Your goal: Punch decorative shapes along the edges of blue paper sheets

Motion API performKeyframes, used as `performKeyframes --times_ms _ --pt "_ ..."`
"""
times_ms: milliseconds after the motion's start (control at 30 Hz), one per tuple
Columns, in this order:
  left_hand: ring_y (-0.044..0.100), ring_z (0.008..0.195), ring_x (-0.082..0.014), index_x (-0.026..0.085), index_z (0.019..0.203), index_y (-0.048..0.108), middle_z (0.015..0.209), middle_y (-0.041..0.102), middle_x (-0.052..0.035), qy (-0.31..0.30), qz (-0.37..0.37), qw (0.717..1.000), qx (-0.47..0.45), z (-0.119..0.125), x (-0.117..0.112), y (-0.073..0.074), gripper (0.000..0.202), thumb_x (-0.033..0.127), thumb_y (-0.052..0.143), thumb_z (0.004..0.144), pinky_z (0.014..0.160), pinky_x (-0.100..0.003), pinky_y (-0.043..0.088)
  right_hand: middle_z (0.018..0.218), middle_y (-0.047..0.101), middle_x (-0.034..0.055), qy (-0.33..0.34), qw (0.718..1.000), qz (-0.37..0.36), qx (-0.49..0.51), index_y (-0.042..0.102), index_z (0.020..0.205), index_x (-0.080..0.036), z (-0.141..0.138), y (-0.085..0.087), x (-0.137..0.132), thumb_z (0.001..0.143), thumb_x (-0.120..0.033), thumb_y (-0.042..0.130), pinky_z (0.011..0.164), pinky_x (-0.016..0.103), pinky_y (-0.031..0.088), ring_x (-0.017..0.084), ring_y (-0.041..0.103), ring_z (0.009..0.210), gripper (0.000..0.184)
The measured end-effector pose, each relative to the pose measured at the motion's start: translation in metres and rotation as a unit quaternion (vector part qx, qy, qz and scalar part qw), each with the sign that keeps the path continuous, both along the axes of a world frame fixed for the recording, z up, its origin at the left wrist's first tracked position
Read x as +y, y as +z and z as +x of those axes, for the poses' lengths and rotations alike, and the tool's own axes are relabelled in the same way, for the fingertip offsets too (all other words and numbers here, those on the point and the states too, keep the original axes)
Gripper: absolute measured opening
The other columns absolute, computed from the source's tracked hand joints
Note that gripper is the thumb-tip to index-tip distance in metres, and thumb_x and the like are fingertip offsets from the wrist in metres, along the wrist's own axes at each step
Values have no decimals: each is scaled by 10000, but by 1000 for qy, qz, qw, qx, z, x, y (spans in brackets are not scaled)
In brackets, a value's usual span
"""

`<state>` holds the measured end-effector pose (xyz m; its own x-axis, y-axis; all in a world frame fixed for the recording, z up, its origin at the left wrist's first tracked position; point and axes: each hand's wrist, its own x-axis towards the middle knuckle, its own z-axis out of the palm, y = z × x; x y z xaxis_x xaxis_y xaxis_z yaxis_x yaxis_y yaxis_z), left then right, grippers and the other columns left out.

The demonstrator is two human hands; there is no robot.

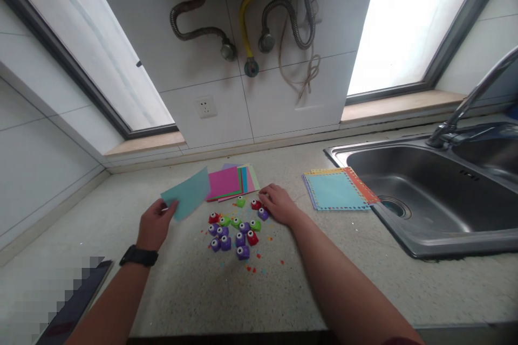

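My left hand [156,221], with a dark watch band on its wrist, pinches a light blue sheet of paper [188,194] by its lower left edge, tilted above the counter. My right hand [278,205] rests on the counter with fingers bent and slightly apart. Its fingertips are beside a red paper punch [256,204] and a purple paper punch [263,214]; whether they touch is hard to tell. Several more punches in purple, green [240,201] and red lie grouped between the hands. Behind them is a stack of coloured paper [224,182], magenta on top.
Sheets with punched borders [335,191], light blue on top, lie to the right, one orange corner overhanging the steel sink [404,194]. Small paper bits [254,269] are scattered in front of the punches. A faucet [449,126] rises behind the sink. Pipes hang on the tiled wall.
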<state>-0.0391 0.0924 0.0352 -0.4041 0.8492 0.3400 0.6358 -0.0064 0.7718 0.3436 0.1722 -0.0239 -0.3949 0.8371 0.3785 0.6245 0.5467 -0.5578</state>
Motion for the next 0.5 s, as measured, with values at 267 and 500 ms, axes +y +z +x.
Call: performKeyframes --times_ms 267,500 --pt "699 846 -224 186 1041 705 919 760 -34 124 24 982 -141 -9 -94 -16 415 519 696 794 835 -363 540 1088 655 95 4 1000 10 1 655 1135 -192 -1 2 -1 1016 -360 457 910 350 392 218 579 1026 285" --pt "608 834 -211 237 974 752 902 660 -2 92 40 992 -82 -10 -150 -28 362 516 740 745 804 -325 493 1272 602 112 64 997 41 -14 581 1304 -233 -11 25 -27 924 -400 591 1021 437 336 277 507 1174 415"
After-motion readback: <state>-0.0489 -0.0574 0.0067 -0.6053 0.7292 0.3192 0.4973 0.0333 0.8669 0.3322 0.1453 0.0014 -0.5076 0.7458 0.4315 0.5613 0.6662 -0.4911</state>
